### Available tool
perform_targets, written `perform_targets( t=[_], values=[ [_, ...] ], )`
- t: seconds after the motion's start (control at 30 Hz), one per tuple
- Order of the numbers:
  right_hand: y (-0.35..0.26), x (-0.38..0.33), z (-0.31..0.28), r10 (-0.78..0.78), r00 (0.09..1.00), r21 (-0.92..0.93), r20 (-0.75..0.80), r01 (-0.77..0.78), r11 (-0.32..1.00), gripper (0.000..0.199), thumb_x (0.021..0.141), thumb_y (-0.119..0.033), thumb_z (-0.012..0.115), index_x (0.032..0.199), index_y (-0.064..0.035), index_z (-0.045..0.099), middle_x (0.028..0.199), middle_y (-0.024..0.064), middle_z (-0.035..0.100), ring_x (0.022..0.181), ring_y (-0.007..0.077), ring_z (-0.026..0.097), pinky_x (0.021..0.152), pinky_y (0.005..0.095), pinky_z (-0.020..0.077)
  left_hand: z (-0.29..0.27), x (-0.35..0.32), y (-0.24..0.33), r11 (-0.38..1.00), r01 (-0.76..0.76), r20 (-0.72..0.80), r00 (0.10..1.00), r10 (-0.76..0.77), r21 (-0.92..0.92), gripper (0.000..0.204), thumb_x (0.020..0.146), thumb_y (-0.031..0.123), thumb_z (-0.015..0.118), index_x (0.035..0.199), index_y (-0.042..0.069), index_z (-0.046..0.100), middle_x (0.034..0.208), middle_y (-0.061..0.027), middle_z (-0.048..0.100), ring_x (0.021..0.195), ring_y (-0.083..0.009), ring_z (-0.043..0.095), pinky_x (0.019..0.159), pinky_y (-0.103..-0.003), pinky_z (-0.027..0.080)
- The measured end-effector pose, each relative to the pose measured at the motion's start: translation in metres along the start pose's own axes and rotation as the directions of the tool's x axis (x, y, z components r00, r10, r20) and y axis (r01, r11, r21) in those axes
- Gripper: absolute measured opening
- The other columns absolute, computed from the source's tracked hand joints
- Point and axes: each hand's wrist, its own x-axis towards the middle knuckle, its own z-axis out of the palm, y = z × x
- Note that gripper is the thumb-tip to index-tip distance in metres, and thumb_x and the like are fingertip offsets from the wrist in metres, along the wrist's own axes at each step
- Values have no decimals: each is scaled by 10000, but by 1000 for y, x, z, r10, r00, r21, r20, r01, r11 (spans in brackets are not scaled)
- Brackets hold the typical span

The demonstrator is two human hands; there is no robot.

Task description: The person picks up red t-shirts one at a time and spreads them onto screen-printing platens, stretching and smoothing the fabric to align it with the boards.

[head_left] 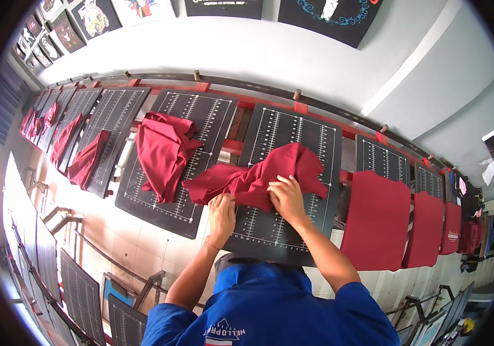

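Currently, the fingers of the left hand [221, 216] are curled near the lower edge of the red cloth [278, 167], those of the right hand [287, 199] slightly spread upon it; whether they pinch, I cannot tell. It lies crumpled on a black board [251, 233], mid-frame. Probably soft and light, it is best held by edges.

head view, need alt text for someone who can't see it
The left hand and right hand of a blue-shirted person touch a crumpled red cloth on a black board with white scale marks. Boards to the left hold more crumpled red cloths; to the right, red cloths lie flat.
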Motion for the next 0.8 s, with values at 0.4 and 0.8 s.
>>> perform_targets(
  t=[0.4,0.8],
  values=[
    [-100,72,-218,375,876,469,-305,-205,859,99,983,12,524,989,-2,622,829,13,629,757,63,555,679,250,463,-63,89,57,964,-125,454,863,223,-235,217,903,120,690,1069,-18,666,905,-224,671,865,-435,659,763,-427,528],
    [-131,35,-357,136,898,-443,-419,-333,832,472,731,-309,825,1103,-59,679,1001,129,731,848,329,706,749,414,556,-234,195,230,820,-572,-97,815,571,21,146,958,85,601,1018,-31,664,805,-212,611,710,-383,584,680,-376,477]
  ],
)
